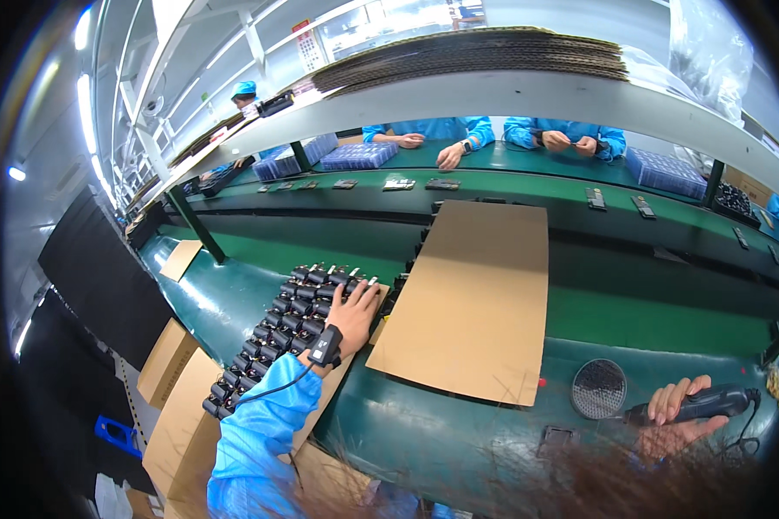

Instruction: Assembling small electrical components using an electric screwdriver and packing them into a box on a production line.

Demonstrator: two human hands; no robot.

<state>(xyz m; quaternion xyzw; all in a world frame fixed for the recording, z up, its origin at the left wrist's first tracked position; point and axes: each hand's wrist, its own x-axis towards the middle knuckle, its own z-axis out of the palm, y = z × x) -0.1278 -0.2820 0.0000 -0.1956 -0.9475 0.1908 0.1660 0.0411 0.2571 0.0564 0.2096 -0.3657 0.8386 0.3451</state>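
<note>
My left hand (353, 318) lies with fingers spread over the far right corner of a batch of small black cylindrical parts (279, 327), set in rows on a cardboard sheet (333, 394). A black device with a cord (325, 348) is strapped to that wrist. On the right, my right hand (677, 406) is wrapped round a black electric screwdriver (710, 403). Its tip points left to the edge of a round dish (599, 389) full of tiny dark pieces. Whether the tip touches them I cannot tell. Hair blurs the lower edge.
A large cardboard sheet (472, 303) covers more black parts in the middle. A small dark square tray (559, 437) lies near the dish. Beyond runs a green conveyor (511, 183) carrying circuit modules (595, 199), under a shelf (493, 91) stacked with cardboard. Co-workers' hands (450, 156) are across the line.
</note>
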